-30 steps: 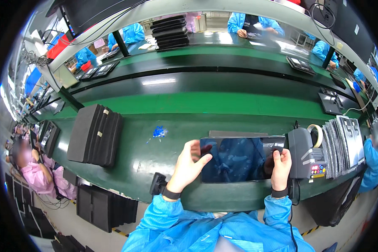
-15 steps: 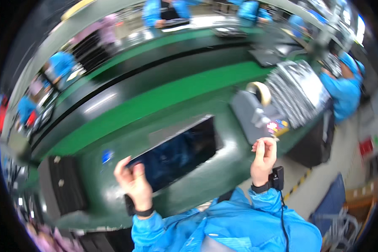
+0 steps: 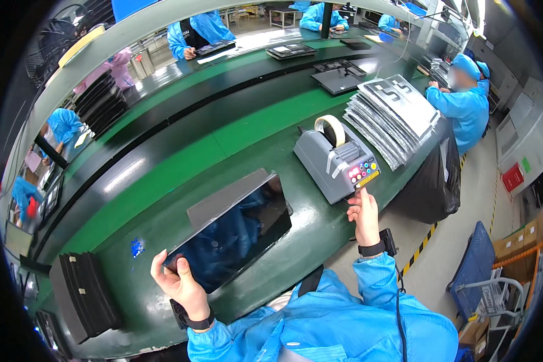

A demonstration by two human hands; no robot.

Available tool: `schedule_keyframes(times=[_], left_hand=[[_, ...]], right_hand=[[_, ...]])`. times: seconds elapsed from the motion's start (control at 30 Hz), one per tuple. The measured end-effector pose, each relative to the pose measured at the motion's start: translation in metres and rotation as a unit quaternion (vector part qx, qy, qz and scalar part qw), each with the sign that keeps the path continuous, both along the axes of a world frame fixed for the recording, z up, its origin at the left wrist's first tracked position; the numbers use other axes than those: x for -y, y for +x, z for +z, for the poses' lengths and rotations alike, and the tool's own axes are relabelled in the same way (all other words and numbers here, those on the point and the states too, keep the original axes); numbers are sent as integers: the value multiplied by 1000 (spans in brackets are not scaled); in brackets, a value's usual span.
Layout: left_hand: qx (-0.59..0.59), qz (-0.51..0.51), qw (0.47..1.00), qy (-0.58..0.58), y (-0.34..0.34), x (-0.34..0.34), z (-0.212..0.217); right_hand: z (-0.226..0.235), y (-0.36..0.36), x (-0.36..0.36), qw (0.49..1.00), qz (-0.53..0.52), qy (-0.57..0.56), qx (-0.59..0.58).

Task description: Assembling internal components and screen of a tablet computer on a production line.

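A glossy black flat panel (image 3: pixel 232 232), like a screen, is tilted above the green bench. My left hand (image 3: pixel 184 289) grips its left end, thumb on the dark face and fingers around the edge. Behind the panel lies a flat grey sheet (image 3: pixel 223 196), partly covered. My right hand (image 3: pixel 364 217) is at the front of a grey tape dispenser (image 3: pixel 323 166), fingertips pinched together just below its coloured buttons. Whatever is between those fingertips is too small to make out. A roll of pale tape (image 3: pixel 332 130) sits in the dispenser's top.
Right of the dispenser stands a stack of silvery wrapped panels (image 3: pixel 392 120), with a black bag (image 3: pixel 431 181) hanging below. Black padded pieces (image 3: pixel 84 295) stand at the bench's left end, near a small blue scrap (image 3: pixel 137 247). Co-workers in blue (image 3: pixel 461 108) sit around the bench.
The view has shifted and sharpened. My right hand has come up against the dispenser's front, fingertips at its outlet. My left hand remains at the panel's left end, and the panel is tilted more.
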State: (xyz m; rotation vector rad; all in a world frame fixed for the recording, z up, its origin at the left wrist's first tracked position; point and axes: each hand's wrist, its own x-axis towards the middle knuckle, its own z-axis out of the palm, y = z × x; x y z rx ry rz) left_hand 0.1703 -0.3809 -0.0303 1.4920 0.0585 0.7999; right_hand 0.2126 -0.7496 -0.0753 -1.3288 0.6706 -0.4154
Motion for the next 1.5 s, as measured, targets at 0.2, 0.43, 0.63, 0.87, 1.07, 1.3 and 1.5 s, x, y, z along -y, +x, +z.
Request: schedule_keyframes(times=[0.2, 0.43, 0.63, 0.87, 1.07, 1.3, 1.5], left_hand=[[10, -12, 1000, -8, 3, -2, -2], [-11, -37, 999, 24, 1, 5, 5], [-10, -75, 997, 4, -10, -1, 14], [-9, -78, 997, 13, -11, 6, 27], [-27, -84, 996, -4, -15, 4, 30], [-26, -91, 996, -7, -9, 6, 32], [-36, -94, 995, -11, -8, 4, 30]], right_hand=[[-14, 10, 3, 986, 38, 65, 150], [47, -11, 13, 917, -59, -353, 176], [168, 21, -95, 735, 381, -401, 394], [193, 55, -199, 429, 612, -502, 435], [183, 55, -208, 427, 613, -497, 441], [178, 56, -217, 391, 574, -563, 448], [170, 56, -222, 374, 542, -594, 462]])
